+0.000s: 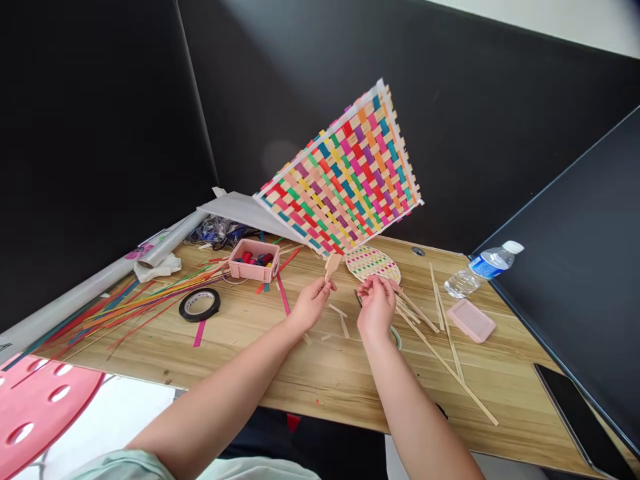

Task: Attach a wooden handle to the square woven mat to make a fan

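My left hand (311,303) pinches a small wooden handle piece (332,265) that points up toward a large woven mat of multicoloured strips (344,172), tilted in the air above the table. Whether the handle joins the mat, I cannot tell. My right hand (376,307) hovers just right of it with fingers curled on a small dark object, partly hidden. A smaller round woven piece (373,262) lies flat on the wooden table (320,373) just beyond my right hand.
Loose wooden sticks (440,340) lie to the right. A pink box (254,260), a black tape roll (200,304) and coloured strips (125,303) sit left. A water bottle (483,267), pink case (471,320) and phone (575,407) are at right. A pink stool (40,400) is lower left.
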Tool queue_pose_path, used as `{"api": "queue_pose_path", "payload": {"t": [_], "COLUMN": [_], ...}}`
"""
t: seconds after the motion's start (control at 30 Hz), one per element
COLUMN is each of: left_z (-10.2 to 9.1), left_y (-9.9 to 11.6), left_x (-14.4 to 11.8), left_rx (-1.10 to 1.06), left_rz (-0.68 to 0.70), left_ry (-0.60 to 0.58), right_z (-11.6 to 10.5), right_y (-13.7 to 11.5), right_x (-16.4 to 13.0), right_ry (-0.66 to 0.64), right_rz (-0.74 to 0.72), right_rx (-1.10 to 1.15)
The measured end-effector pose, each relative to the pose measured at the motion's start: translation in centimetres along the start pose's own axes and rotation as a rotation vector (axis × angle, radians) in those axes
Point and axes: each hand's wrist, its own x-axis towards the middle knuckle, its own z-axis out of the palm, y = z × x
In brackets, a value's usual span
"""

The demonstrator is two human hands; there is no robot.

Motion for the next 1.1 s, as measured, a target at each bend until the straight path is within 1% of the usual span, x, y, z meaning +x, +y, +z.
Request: {"api": "queue_pose_path", "payload": {"t": [0.1,0.17,0.33,0.5,0.57,0.67,0.8,0.93,1.0,1.1], "left_z": [-0.2,-0.2,-0.2,0.2,0.2,0.2,0.3,1.4,2.3,3.5], "left_y": [0.8,1.5,2.5,2.1,2.0,1.9,1.7,2.2,3.0,4.2], "left_x": [-0.3,-0.7,-1.3,-0.6,-0.4,-0.3,-0.3,-1.0,-2.0,-4.5], "left_rx": [-0.011,-0.027,-0.125,-0.315,-0.376,-0.435,-0.452,-0.456,-0.475,-0.519], "left_rz": [0.01,0.024,0.035,-0.052,-0.091,-0.142,-0.225,-0.338,-0.385,-0.441], "left_ry": [0.023,0.021,-0.002,-0.042,-0.059,-0.064,-0.054,-0.062,-0.063,-0.06], "right_z": [-0.2,-0.1,0.5,0.6,0.5,0.5,0.6,0.5,0.1,-0.9], "right_y": [1.0,1.4,1.3,1.1,1.3,1.7,1.7,0.9,0.3,0.0], "right_x": [0.7,0.6,-0.8,-1.8,-1.9,-1.9,-1.8,-0.5,0.8,2.8], "right_ry": [-0.011,-0.045,-0.198,-0.366,-0.399,-0.412,-0.384,-0.254,-0.178,-0.055], "right_rz": [0.052,0.08,0.11,0.091,0.094,0.109,0.173,0.235,0.26,0.271], "right_rx": [-0.018,-0.033,-0.081,-0.15,-0.168,-0.174,-0.128,-0.029,0.003,0.005]}}
